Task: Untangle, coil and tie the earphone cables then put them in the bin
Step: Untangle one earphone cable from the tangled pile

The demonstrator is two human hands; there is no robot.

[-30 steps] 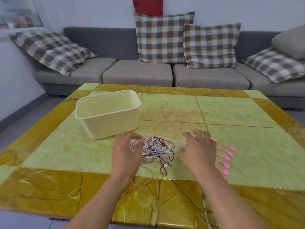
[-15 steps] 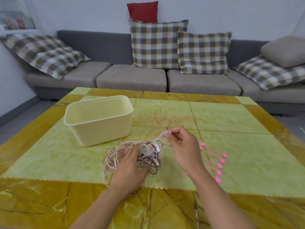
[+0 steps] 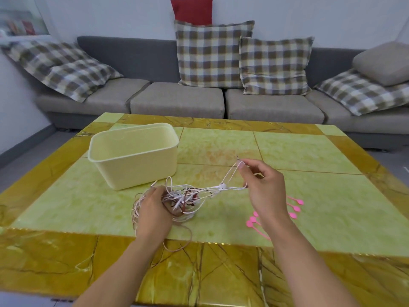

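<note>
A tangle of white, pink and brown earphone cables (image 3: 183, 201) lies on the green marble table in front of me. My left hand (image 3: 152, 209) grips the left side of the tangle. My right hand (image 3: 261, 187) pinches a white cable between thumb and forefinger, lifted and drawn out to the right, with a white earbud (image 3: 222, 186) hanging on the taut strand. A pale yellow bin (image 3: 135, 154) stands empty behind the tangle, to the left. Several pink cable ties (image 3: 295, 209) lie on the table to the right, partly hidden by my right wrist.
The table (image 3: 309, 156) has a golden-brown marble border and a near edge close to my arms. A grey sofa (image 3: 177, 100) with checked cushions runs along the far side of the table.
My right hand has pulled a white cable up and to the right, stretching it out of the tangle. My left hand keeps hold of the bundle, and the view has tilted up slightly.
</note>
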